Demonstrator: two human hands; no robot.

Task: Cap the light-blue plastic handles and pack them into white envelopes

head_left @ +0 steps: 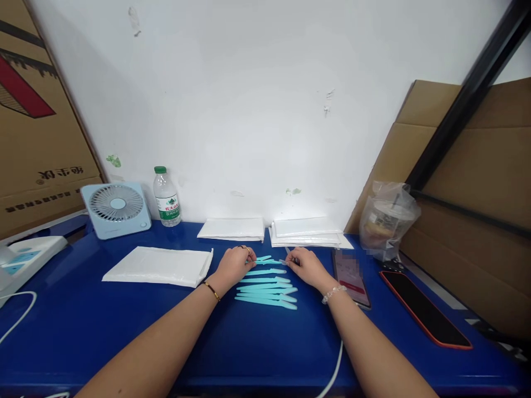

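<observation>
Several turquoise eyebrow razors lie side by side in a loose column on the blue table, their pale blade ends pointing right. At the far end of the column, my left hand is closed, thumb and fingers pinching the handle end of a turquoise eyebrow razor. Opposite it, my right hand is closed too, its fingertips at that razor's blade end around a small clear piece that looks like a blade cover. The fingers partly hide this piece.
White padded mailers lie at left, at back centre and stacked at back right. A fan and water bottle stand back left. Right are two phones and a bagged drink cup.
</observation>
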